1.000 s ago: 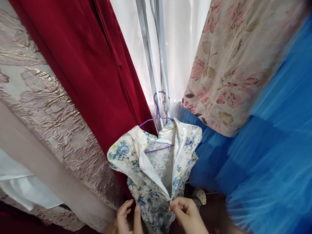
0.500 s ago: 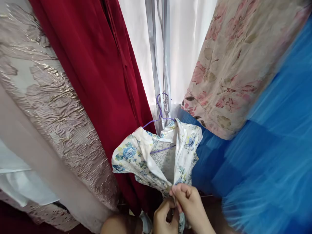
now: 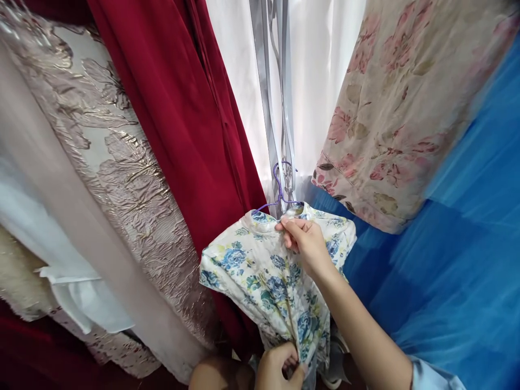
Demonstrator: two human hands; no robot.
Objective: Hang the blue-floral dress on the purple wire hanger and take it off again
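Note:
A white dress (image 3: 244, 254) with blue flowers hangs on a purple hanger (image 3: 280, 187). Its zipper (image 3: 293, 309) runs down the middle, and the two sides meet up to the collar. At the top of that line, my right hand (image 3: 303, 235) pinches the zipper at the neckline; the small pull is hidden by the fingers. Lower down, my left hand (image 3: 280, 365) is closed on the fabric near the lower part of the zipper, holding the cloth taut.
Grey ribbons (image 3: 266, 81) hang down in front of white cloth (image 3: 317, 81) to the hanger. To the left are a dark red garment (image 3: 162, 119) and a brocade one (image 3: 142, 179). A pink floral garment (image 3: 385, 135) and blue tulle (image 3: 455, 260) hang at the right.
My right hand has moved up from the lower front to the collar. The open V of the dress front has closed. My left hand stays low on the fabric.

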